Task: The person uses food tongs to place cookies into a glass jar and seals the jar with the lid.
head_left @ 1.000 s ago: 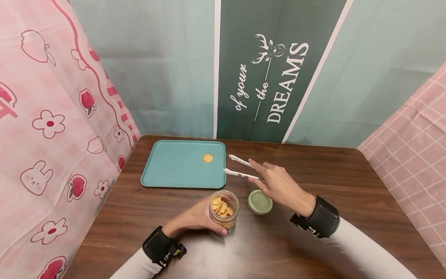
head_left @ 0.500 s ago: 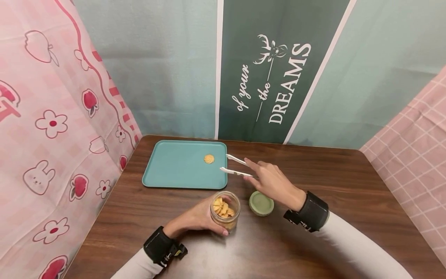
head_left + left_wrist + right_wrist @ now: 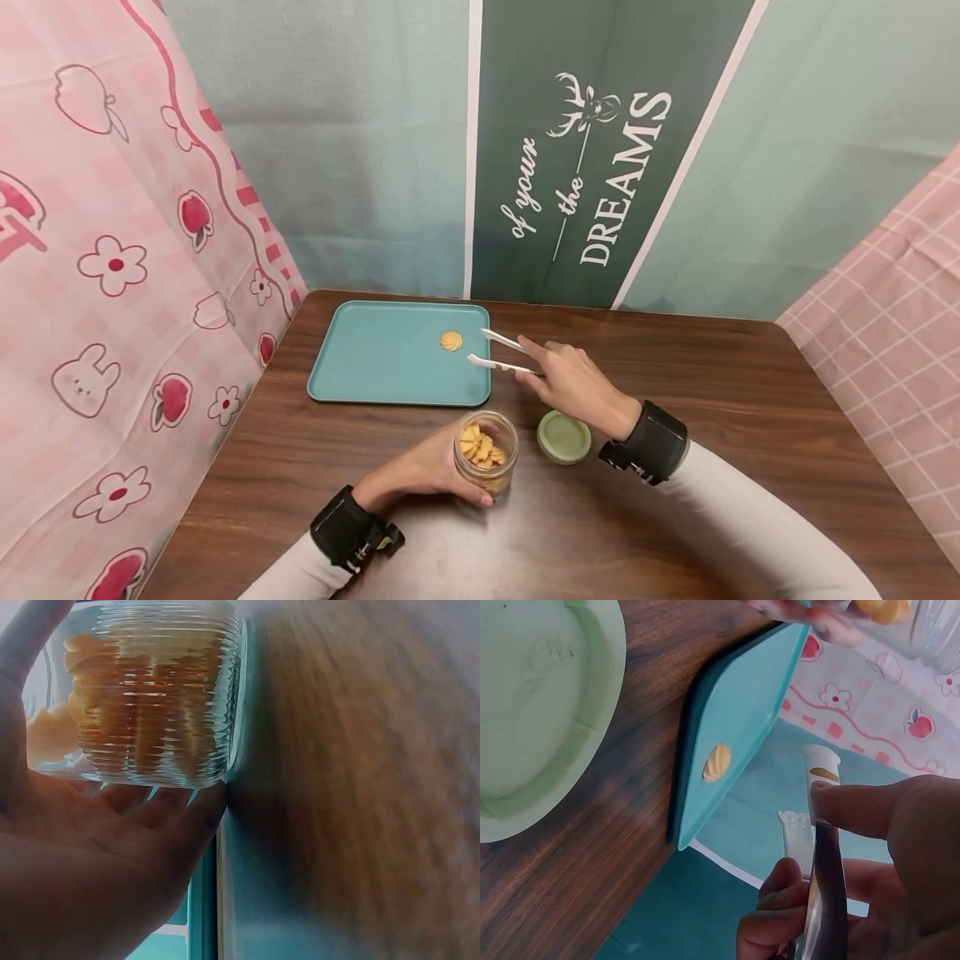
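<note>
My left hand [image 3: 420, 471] grips an open ribbed glass jar [image 3: 485, 451] of yellow cookies that stands on the table; in the left wrist view the jar [image 3: 150, 697] fills the top left against my palm. White tongs [image 3: 497, 352] are pinched in my right hand [image 3: 573, 383], their tips apart over the right edge of a teal tray [image 3: 375, 367]. One cookie [image 3: 451, 341] lies on the tray just left of the tips. In the right wrist view the tongs [image 3: 821, 825] and the cookie [image 3: 717, 762] both show.
A green jar lid [image 3: 563, 437] lies upside down on the dark wooden table [image 3: 750, 417], right of the jar and under my right wrist. Fabric backdrops close in the left, back and right sides.
My right hand has carried the tongs leftward, from beside the tray to over its right edge, close to the cookie. My left hand and the jar have stayed put.
</note>
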The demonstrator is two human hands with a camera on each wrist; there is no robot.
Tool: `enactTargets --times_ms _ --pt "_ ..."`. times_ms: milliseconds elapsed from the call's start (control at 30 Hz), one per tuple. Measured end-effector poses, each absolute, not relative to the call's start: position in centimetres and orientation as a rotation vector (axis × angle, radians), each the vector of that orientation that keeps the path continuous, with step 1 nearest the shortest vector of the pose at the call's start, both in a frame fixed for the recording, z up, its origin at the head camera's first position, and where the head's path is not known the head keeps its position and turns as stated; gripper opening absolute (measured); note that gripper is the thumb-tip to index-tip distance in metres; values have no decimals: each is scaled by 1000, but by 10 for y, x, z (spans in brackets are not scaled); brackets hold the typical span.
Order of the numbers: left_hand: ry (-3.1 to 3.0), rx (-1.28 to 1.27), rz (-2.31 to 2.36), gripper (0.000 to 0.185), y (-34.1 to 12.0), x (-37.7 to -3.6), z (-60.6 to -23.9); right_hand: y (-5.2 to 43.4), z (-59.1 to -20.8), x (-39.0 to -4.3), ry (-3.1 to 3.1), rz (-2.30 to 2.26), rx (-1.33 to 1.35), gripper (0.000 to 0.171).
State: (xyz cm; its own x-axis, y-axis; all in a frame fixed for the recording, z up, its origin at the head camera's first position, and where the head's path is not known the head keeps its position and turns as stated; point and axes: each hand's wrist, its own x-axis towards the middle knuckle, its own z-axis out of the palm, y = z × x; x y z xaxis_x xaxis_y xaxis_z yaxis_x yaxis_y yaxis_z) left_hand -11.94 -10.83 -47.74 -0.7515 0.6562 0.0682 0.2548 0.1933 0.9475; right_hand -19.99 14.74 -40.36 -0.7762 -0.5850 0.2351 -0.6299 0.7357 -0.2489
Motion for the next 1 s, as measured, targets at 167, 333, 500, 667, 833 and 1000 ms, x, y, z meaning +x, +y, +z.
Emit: enactTargets --times_ms 167,333,500,667,833,1000 --pt "2124 854 1578 90 -108 -119 -477 145 -405 -205 -2801 482 986 58" --pt "2131 854 1575 90 -109 -118 -476 144 -408 -209 -2804 470 985 57" --pt "2129 850 1578 90 -109 -118 -476 142 -412 -213 -2813 454 983 56" --pt "2135 846 1571 89 -109 -118 -476 138 -416 -217 -2834 435 986 55" --pt "2145 846 1566 88 -110 -118 -476 132 -420 -222 -2853 429 995 54" --pt "2135 855 1574 88 -109 -120 -476 128 -424 -225 -2857 426 994 53"
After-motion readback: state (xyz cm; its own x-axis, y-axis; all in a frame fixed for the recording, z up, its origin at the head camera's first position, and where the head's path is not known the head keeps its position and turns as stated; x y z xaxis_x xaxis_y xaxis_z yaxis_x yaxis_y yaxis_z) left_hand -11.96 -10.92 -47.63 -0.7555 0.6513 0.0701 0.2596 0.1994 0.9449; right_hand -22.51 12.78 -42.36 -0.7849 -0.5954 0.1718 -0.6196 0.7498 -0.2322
